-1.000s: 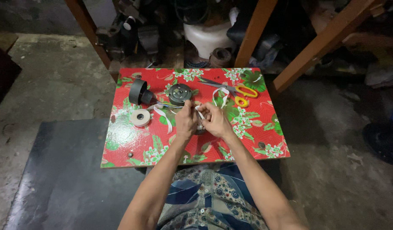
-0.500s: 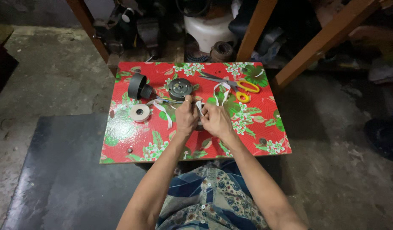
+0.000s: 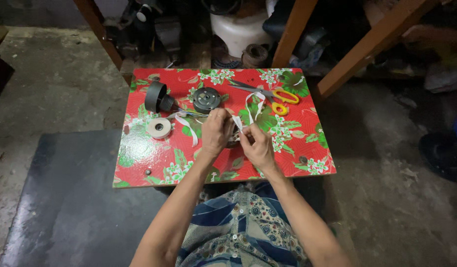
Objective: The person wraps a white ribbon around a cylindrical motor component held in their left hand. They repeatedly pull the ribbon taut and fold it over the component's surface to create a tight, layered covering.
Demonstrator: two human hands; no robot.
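My left hand (image 3: 216, 132) and my right hand (image 3: 256, 145) meet over the middle of a small table (image 3: 139, 158) covered in red flowered cloth. Both pinch a white ribbon-like strip (image 3: 252, 105) that loops away toward the far side. A dark round part sits between the hands, mostly hidden by them. Further back lie a round dark motor-like disc (image 3: 206, 99), a black cup-shaped housing (image 3: 156, 98) and a roll of white tape (image 3: 159, 127) to the left.
Scissors with yellow handles (image 3: 280, 98) lie at the table's far right. Two small screws (image 3: 303, 159) rest near the front edge. Wooden posts (image 3: 292, 32), a white bucket (image 3: 240, 29) and dark clutter stand behind the table. A dark mat (image 3: 65, 198) covers the concrete floor at left.
The view has shifted slightly. My hands stay together at the table's middle, fingers working the white strip with little change in place.
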